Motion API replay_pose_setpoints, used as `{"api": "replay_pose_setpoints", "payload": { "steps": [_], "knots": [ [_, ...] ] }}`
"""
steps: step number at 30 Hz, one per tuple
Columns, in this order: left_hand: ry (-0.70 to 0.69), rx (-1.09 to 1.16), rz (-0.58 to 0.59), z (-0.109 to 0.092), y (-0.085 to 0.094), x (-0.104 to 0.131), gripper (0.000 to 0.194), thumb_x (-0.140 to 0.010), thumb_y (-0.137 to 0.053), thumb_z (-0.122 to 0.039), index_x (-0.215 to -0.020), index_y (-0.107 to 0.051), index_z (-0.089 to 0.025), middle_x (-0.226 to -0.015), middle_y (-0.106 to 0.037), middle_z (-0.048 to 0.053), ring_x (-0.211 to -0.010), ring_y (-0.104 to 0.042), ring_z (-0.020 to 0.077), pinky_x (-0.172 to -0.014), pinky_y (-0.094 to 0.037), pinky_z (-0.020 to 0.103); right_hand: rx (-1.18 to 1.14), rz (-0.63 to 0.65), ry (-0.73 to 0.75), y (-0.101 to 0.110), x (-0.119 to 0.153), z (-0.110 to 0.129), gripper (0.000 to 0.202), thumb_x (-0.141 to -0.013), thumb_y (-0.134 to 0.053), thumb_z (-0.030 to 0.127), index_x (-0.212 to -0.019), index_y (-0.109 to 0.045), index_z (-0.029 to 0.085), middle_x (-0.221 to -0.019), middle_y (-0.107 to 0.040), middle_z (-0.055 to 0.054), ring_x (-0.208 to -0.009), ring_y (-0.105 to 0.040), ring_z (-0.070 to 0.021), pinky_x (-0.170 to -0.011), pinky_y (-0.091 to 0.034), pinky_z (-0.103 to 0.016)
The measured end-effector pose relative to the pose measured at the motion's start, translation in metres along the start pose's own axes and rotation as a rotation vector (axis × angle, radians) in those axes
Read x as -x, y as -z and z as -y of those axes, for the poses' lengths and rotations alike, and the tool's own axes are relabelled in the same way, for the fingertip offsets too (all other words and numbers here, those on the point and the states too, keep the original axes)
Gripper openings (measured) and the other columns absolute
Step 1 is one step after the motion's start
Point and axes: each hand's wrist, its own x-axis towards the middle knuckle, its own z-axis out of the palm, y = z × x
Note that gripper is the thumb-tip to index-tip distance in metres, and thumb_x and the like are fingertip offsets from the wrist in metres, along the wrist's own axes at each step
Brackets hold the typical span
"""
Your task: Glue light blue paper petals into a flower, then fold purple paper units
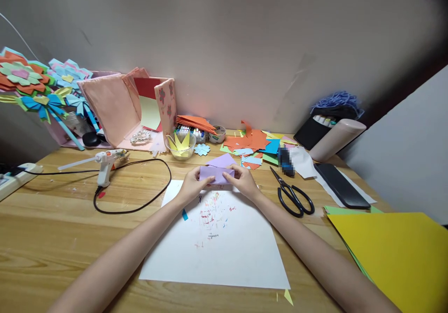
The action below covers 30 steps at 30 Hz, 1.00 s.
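Observation:
A folded purple paper (216,175) is held up between both hands, above the far edge of a white sheet (210,261) marked with red and dark smudges. My left hand (193,183) pinches its left end, thumb on the near face. On the right end, my right hand (244,181) grips it the same way, fingers behind. Another purple piece (222,159) shows just beyond the held paper; whether the two are joined, I cannot tell.
Left: a glue gun (105,168) with a looping black cable. Right: black scissors (291,194), a dark phone (341,185) and yellow paper (395,252). Behind: orange scraps (247,140), a clear bowl (181,152), a pink box (108,110) and paper flowers (21,74).

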Motion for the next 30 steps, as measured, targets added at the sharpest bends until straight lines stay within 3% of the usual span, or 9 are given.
{"api": "replay_pose_setpoints", "payload": {
  "steps": [11, 21, 27, 30],
  "knots": [
    [0.014, -0.003, 0.001, 0.0016, -0.0004, 0.0011, 0.032, -0.066, -0.067, -0.038, -0.085, -0.060, -0.013, -0.081, -0.063, 0.004, -0.073, -0.059, 0.0176, -0.059, -0.051, 0.028, -0.181, -0.066, -0.068, -0.0002, -0.0021, -0.0012, 0.026, -0.063, -0.071, 0.039, -0.069, -0.059, 0.017, -0.069, -0.060, -0.003, -0.063, -0.056, -0.0148, -0.057, -0.045, -0.027],
    [-0.011, 0.027, 0.007, 0.0034, 0.0003, 0.0004, 0.033, -0.067, -0.067, -0.038, -0.088, -0.061, -0.013, -0.084, -0.064, 0.005, -0.076, -0.060, 0.0182, -0.064, -0.052, 0.030, -0.265, -0.131, -0.155, 0.0025, -0.0039, -0.0012, 0.029, -0.060, -0.074, 0.039, -0.067, -0.058, 0.016, -0.069, -0.061, -0.004, -0.063, -0.057, -0.0155, -0.051, -0.046, -0.025],
    [-0.015, 0.013, -0.012, 0.0029, 0.0006, 0.0002, 0.034, -0.068, -0.065, -0.037, -0.090, -0.062, -0.013, -0.086, -0.063, 0.005, -0.075, -0.059, 0.0175, -0.062, -0.052, 0.028, -0.330, -0.163, -0.203, 0.0026, -0.0053, -0.0028, 0.039, -0.056, -0.076, 0.038, -0.084, -0.057, 0.018, -0.070, -0.062, -0.002, -0.064, -0.060, -0.0159, -0.052, -0.049, -0.025],
    [-0.025, 0.008, -0.030, 0.0037, 0.0006, -0.0002, 0.036, -0.068, -0.065, -0.037, -0.094, -0.061, -0.013, -0.091, -0.063, 0.006, -0.078, -0.059, 0.0179, -0.062, -0.052, 0.028, -0.332, -0.159, -0.235, 0.0028, -0.0070, -0.0053, 0.037, -0.055, -0.076, 0.037, -0.082, -0.060, 0.017, -0.067, -0.063, -0.002, -0.063, -0.060, -0.0160, -0.055, -0.049, -0.026]
  ]
}}
